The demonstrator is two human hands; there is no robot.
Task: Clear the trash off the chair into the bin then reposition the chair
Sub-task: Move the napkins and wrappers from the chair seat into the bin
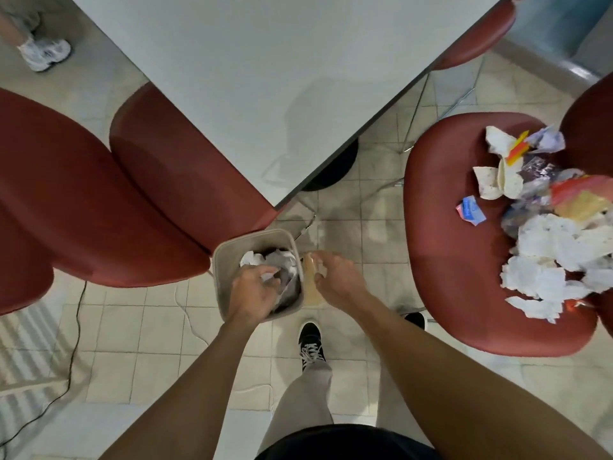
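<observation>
Grey and smooth, a large table fills the top of the view, its corner pointing down toward a small beige bin on the tiled floor. Dark red chairs crowd round: two seats at the left, pressed close to the bin, and one chair at the right, standing apart from the table. On that right chair lies the trash, a loose heap of torn white paper, wrappers and plastic, spread over the seat's far side. Crumpled paper already sits in the bin. The left hand reaches into the bin, fingers curled around paper. The right hand hovers just beside the bin's rim, pinching a small pale scrap; what it is cannot be told. A black cable trails across the floor at left. A black shoe stands below the bin.
</observation>
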